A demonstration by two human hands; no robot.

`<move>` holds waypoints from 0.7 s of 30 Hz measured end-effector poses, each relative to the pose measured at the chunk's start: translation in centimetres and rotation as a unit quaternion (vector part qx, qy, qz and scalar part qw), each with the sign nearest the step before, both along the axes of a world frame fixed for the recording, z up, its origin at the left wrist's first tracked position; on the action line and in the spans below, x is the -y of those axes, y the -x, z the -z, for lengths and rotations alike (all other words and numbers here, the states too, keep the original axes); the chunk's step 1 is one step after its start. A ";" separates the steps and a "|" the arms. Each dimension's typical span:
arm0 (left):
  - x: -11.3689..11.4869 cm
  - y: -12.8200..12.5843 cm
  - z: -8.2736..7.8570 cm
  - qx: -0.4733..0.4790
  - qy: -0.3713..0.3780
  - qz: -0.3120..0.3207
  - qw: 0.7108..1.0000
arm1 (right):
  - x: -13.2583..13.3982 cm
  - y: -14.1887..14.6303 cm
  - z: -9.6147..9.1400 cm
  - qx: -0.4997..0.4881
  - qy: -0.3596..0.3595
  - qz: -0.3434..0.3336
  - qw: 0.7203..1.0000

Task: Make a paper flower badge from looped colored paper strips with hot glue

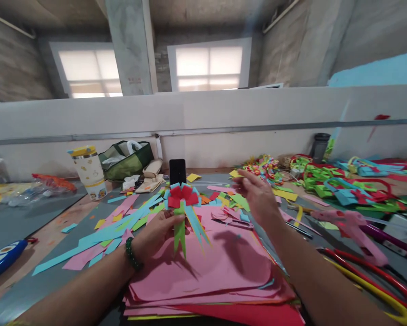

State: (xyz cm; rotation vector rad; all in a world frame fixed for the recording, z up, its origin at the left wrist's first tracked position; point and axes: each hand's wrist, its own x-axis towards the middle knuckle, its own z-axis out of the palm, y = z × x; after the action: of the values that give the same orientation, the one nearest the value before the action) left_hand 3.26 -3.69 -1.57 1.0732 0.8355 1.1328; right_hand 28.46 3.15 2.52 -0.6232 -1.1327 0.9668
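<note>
1. Pinching a paper bow (pixel 183 195) between thumb and fingers, the left hand (pixel 167 226) holds it upright over the far left part of a stack of pink sheets (pixel 223 276). Its loops are red and light blue; green and blue tails with pointed ends hang below the fingers.
2. The right hand (pixel 259 199) is raised to the right of the bow, well apart from the left hand, thumb and fingers drawn close. A yellow scrap (pixel 235 174) shows at its fingertips — whether gripped or lying beyond them, I cannot tell.
3. On the stack's far right part, between the two hands, lies a pink-handled tool (pixel 239 222).
4. Left of the stack, blue strips (pixel 98 242) lie crossed with pink, green and yellow ones.
5. Just beyond the bow stands a dark phone (pixel 178 170); farther left are a yellow-lidded tumbler (pixel 89 176) and a green bag (pixel 130 160).
6. To the right of the right forearm lies a pink glue gun (pixel 357 231), with red and yellow curved handles on its near side.
7. Far right, green, red and blue paper pieces (pixel 325 179) are heaped near a dark bottle (pixel 320 147) — this one upright against the low wall.
</note>
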 end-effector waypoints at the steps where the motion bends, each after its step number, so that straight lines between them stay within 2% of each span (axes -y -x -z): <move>1: 0.2 -0.1 0.0 -0.008 -0.001 0.015 1.000 | 0.6 1.2 0.4 0.028 0.015 -0.039 0.999; 3: 0.5 -0.2 0.1 -0.021 -0.004 0.039 0.999 | 1.8 3.1 1.1 0.110 0.052 -0.182 0.976; 5: 0.5 0.0 0.1 -0.024 -0.009 0.043 0.999 | 2.6 3.9 1.7 0.213 0.084 -0.349 0.909; 6: 0.3 0.2 0.1 -0.022 -0.012 0.037 0.999 | 2.8 3.9 1.8 0.252 0.091 -0.403 0.875; 7: 0.2 0.4 0.1 -0.017 -0.015 0.026 0.999 | 2.8 3.6 1.9 0.271 0.090 -0.424 0.860; 8: -0.1 0.6 0.1 -0.011 -0.018 0.013 1.000 | 2.7 3.0 1.7 0.267 0.082 -0.410 0.868; 12: -0.7 1.3 0.0 0.008 -0.017 -0.031 0.999 | 1.0 -0.4 -0.4 0.134 0.012 -0.256 0.957; 14: -0.6 1.2 -0.1 0.010 -0.011 -0.032 0.999 | 0.2 -1.5 -1.3 0.074 -0.016 -0.181 0.981; 17: 0.2 0.4 -0.2 0.008 -0.001 -0.011 1.000 | 0.1 -1.0 -1.3 0.051 -0.009 -0.123 0.991; 19: 0.9 -0.4 -0.1 0.003 0.004 0.007 1.000 | 0.9 0.7 -0.3 0.082 0.024 -0.133 0.987; 21: 1.4 -1.0 0.1 -0.004 0.007 0.025 1.000 | 1.8 2.7 0.8 0.140 0.053 -0.173 0.973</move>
State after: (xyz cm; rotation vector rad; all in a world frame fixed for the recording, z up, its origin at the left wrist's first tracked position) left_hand 4.21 -5.08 -1.64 1.0818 0.8180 1.0806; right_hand 25.73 1.35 1.69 -0.6753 -1.4805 1.2722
